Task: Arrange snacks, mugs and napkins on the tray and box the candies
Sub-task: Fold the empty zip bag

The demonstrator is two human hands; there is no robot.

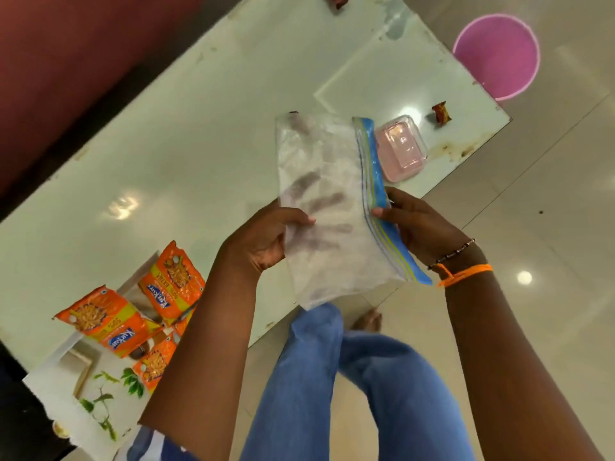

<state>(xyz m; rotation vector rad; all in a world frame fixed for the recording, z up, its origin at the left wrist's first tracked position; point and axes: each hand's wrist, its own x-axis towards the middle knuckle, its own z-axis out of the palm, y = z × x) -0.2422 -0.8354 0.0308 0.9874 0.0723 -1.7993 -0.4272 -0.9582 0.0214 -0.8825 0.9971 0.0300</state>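
Both hands hold a clear zip bag (329, 181) with a blue zip strip above the table's near edge. My left hand (266, 237) grips its closed side, fingers showing through the plastic. My right hand (419, 224) pinches the blue zip strip. The bag looks empty. A pink plastic box (401, 148) with a clear lid sits on the table just beyond the bag. One wrapped candy (442, 112) lies right of the box. Another candy (336, 0) lies at the far edge. Several orange snack packets (100, 321) lie on a white leaf-printed tray (66, 390) at lower left.
The table (173, 154) is pale green glass. A dark red wall (66, 54) runs along its far left side. A pink round stool (496, 56) stands on the tiled floor beyond the right corner. My legs in blue jeans (332, 377) are below.
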